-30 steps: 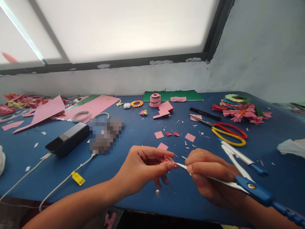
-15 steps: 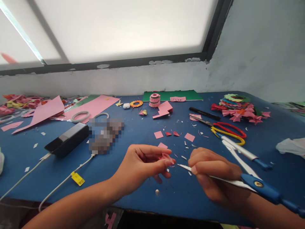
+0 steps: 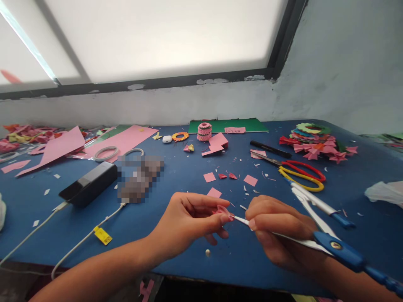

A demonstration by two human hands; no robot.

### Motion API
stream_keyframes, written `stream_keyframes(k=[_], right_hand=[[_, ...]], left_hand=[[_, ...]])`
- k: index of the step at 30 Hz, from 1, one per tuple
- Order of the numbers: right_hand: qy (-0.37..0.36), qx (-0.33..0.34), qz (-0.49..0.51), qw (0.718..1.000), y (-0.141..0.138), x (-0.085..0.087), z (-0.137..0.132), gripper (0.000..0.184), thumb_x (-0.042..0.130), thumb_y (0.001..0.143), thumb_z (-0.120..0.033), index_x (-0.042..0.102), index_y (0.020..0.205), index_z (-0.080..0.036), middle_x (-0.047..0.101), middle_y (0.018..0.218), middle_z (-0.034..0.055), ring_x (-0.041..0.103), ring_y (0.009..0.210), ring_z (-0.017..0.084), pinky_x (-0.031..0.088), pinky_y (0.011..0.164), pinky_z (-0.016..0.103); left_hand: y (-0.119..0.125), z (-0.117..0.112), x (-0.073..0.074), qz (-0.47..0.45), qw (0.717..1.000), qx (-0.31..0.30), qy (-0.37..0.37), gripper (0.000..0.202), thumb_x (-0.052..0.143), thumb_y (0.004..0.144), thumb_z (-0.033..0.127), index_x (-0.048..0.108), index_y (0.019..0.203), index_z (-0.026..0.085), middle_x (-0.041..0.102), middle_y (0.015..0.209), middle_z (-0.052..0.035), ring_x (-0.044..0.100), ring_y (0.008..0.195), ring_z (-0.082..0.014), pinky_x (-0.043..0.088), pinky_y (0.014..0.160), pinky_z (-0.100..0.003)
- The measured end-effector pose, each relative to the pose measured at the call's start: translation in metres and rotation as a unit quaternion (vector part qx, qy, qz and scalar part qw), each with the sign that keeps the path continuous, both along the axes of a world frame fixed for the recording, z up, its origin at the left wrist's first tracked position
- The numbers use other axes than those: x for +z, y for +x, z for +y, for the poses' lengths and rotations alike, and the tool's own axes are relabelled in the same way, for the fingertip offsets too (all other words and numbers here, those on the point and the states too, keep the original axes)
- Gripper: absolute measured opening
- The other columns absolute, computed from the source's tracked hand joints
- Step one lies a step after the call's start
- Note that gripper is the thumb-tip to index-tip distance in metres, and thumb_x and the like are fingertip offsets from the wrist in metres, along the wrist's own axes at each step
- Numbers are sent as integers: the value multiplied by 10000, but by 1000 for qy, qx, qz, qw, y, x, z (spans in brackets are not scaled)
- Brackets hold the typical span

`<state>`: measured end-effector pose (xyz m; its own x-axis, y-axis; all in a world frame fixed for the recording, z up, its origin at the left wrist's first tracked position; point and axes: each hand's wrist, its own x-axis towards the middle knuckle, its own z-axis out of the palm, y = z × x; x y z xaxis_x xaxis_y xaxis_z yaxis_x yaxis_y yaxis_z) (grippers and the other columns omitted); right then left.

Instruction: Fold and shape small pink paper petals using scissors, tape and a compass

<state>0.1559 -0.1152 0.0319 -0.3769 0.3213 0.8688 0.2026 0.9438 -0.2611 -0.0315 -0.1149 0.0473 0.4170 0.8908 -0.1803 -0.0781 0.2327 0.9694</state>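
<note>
Between its thumb and fingertips my left hand (image 3: pixel 197 218) pinches a small folded piece of pink paper (image 3: pixel 223 209). My right hand (image 3: pixel 280 230) is closed round one leg of a white and blue drawing compass (image 3: pixel 340 247). The pointed tip of that leg meets the edge of the pink paper beside my left thumb. The compass's other leg spreads away to the upper right. Beyond my hands lie pink paper squares (image 3: pixel 251 180) and two small folded red-pink pieces (image 3: pixel 232 176). A small whitish ball (image 3: pixel 208 253) rests near the table's front edge.
Scissors (image 3: pixel 302 174) with red and yellow handles and a black pen (image 3: pixel 270 149) lie right of centre. Paper flowers (image 3: pixel 315 144) are piled at the back right. Left are a black device (image 3: pixel 90 184) with a cable, tape rolls (image 3: pixel 107 153) and pink sheets (image 3: pixel 122 140).
My right hand has moved slightly left with the compass, bringing its tip from just apart to the pink paper. My left hand has barely shifted, still holding the paper.
</note>
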Motion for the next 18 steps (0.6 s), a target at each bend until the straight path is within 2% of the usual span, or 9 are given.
stream_keyframes(k=[11,18], right_hand=[[3,0,-9,1000,-2,3,-2,317,443,709,35,469,932,-189,532,692,-13,515,569,92,505,527,226],[-14,-7,-19,1000,0,-1,0,288,458,748,5,475,950,-200,544,717,-7,524,591,101,511,534,239]], left_hand=[[0,-1,0,-26,1000,-11,-4,165,760,684,181,744,848,182,744,702,-20,686,556,-109,539,450,-129],[0,0,0,-29,1000,-8,-2,164,760,687,178,745,850,188,734,686,-11,689,564,-109,541,451,-122]])
